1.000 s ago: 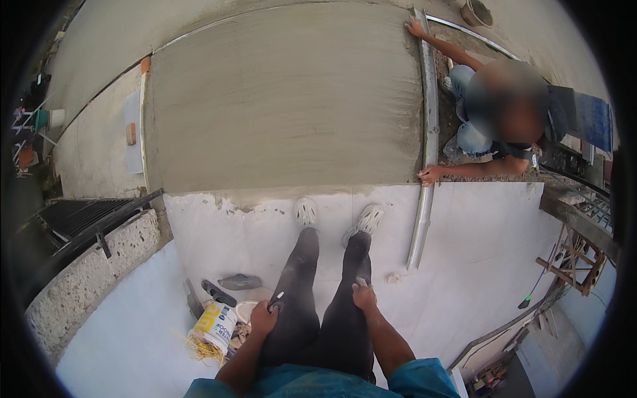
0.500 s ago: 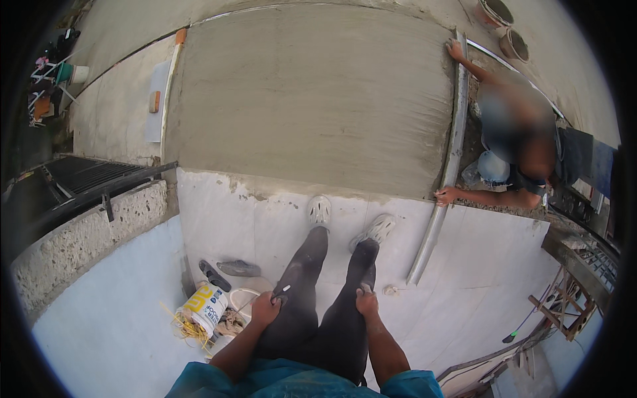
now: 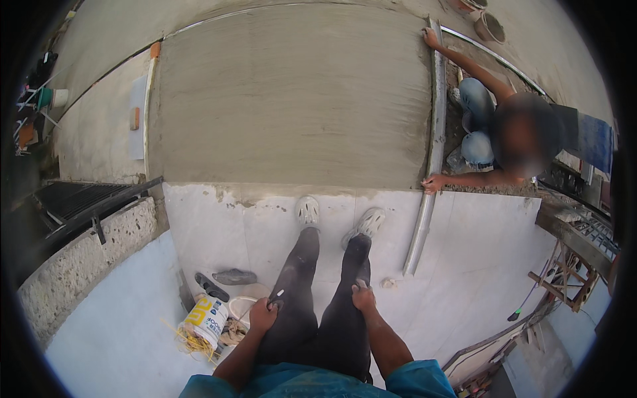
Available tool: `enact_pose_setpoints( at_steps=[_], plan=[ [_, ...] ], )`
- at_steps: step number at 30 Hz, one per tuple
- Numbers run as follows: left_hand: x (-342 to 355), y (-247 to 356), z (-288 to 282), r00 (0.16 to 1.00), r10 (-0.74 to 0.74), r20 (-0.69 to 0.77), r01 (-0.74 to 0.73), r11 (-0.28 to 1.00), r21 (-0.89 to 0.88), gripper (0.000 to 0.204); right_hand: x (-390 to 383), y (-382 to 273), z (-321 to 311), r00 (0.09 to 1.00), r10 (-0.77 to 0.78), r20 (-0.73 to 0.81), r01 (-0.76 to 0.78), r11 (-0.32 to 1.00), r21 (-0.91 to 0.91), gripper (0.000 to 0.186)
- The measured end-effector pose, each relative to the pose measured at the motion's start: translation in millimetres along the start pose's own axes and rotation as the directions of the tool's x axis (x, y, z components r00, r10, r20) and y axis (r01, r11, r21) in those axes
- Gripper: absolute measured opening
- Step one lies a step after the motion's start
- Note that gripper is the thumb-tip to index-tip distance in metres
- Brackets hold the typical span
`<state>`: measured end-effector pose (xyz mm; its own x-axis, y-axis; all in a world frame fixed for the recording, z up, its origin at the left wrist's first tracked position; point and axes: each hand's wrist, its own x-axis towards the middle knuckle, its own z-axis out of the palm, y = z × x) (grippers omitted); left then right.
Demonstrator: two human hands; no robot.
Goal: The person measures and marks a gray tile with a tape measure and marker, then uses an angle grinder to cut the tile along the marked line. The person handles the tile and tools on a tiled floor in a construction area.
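My left hand [image 3: 263, 313] rests closed on my left thigh, around something dark with a small white part that I cannot make out. My right hand [image 3: 363, 297] is closed at my right thigh, with something small and greyish at its fingers, unclear. My pale clogs [image 3: 307, 211] stand on white tiles [image 3: 488, 245] along a band of smoothed wet mortar [image 3: 292, 99]. At the right, a crouching co-worker [image 3: 476, 99] in jeans grips a long metal straightedge [image 3: 434, 132] with both hands; it lies along the mortar's side and extends onto the tiles.
A white-and-yellow bucket [image 3: 202, 322], dark sandals [image 3: 212, 286] and rags lie at my lower left. A black railing [image 3: 93, 212] tops the left wall. A float [image 3: 137, 119] lies left of the mortar. Buckets [image 3: 489, 28] stand top right, a wooden rack [image 3: 564, 275] at the right.
The view dipped and swung slightly, then came back close to where it was. My hands stay on my thighs. The co-worker's body has shifted slightly, both hands still on the straightedge.
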<state>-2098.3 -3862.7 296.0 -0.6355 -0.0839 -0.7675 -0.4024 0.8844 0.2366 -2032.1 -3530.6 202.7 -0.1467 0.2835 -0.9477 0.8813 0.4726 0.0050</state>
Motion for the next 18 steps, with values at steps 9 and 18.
enact_pose_setpoints(
  at_steps=[9,18],
  plan=[
    [2,-1,-4,1.0,0.003,0.006,-0.003,1.0,0.003,0.022,-5,-3,-3,0.996,-0.082,0.043,0.085,0.994,-0.062,0.05],
    [1,-1,-3,0.999,0.038,-0.003,-0.038,0.999,0.015,0.022,10,12,18,1.0,0.0,-0.012,0.0,1.0,-0.007,0.049]
  ],
)
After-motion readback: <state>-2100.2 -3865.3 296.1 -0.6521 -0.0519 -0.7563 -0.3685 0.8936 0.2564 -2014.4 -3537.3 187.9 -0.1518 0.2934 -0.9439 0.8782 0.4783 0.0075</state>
